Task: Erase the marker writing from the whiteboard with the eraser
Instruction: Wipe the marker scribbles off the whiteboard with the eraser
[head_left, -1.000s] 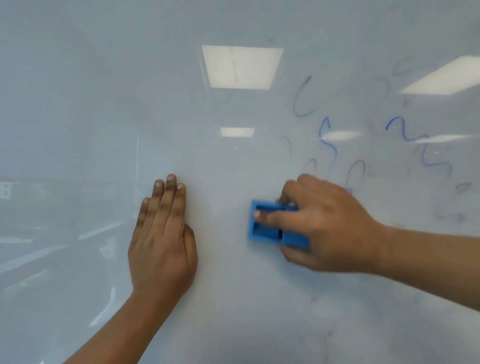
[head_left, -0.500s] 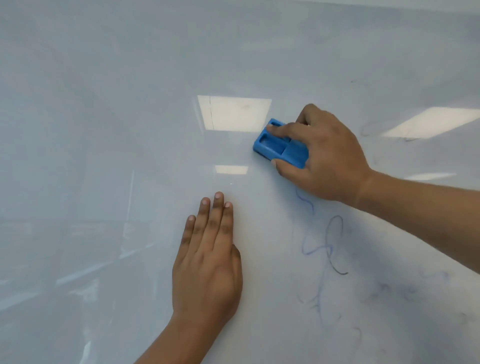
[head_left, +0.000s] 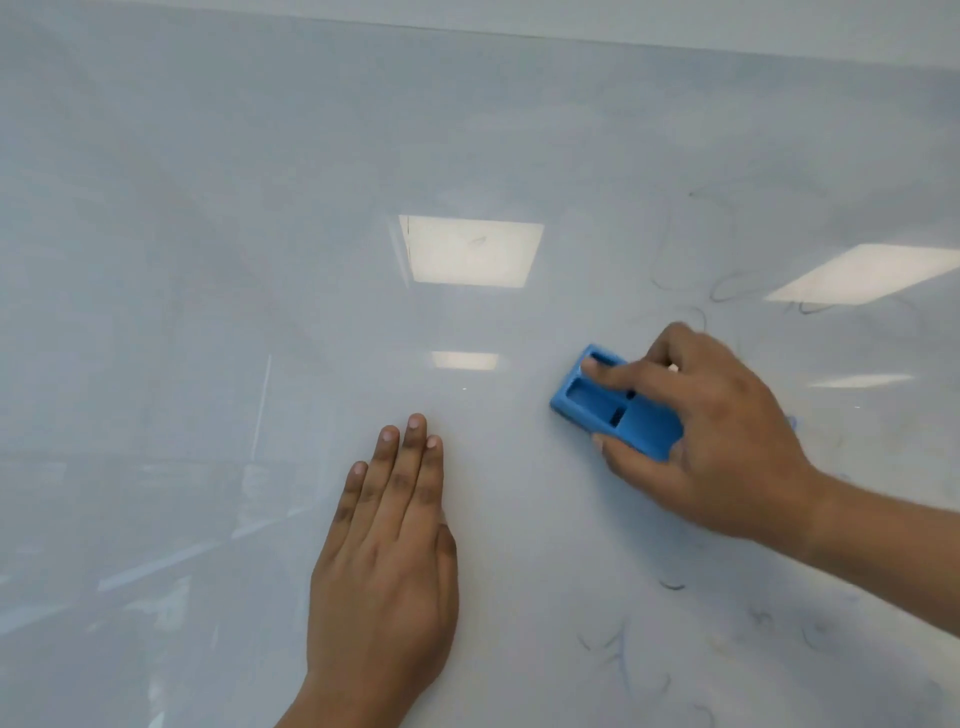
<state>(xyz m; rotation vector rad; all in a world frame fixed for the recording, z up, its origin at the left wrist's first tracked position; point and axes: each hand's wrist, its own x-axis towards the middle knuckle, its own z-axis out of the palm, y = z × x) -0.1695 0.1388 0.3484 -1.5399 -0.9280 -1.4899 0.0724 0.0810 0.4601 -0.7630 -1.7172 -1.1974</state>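
The whiteboard (head_left: 208, 260) fills almost the whole view. My right hand (head_left: 711, 441) grips a blue eraser (head_left: 608, 408) and presses it flat on the board right of centre. My left hand (head_left: 384, 566) lies flat on the board, fingers together, below and left of the eraser, holding nothing. Faint grey marker traces (head_left: 727, 286) remain at the upper right, and smudged dark strokes (head_left: 675, 584) lie at the lower right beneath my right forearm.
The board's top edge (head_left: 623, 44) runs across the top of the view. Ceiling lights (head_left: 470, 249) reflect off the glossy surface at centre and right. The left half of the board shows only reflections.
The eraser and my right hand swept up the board and then back down to right of centre. The bold blue squiggles are now faint smudges. My left hand stayed flat on the board.
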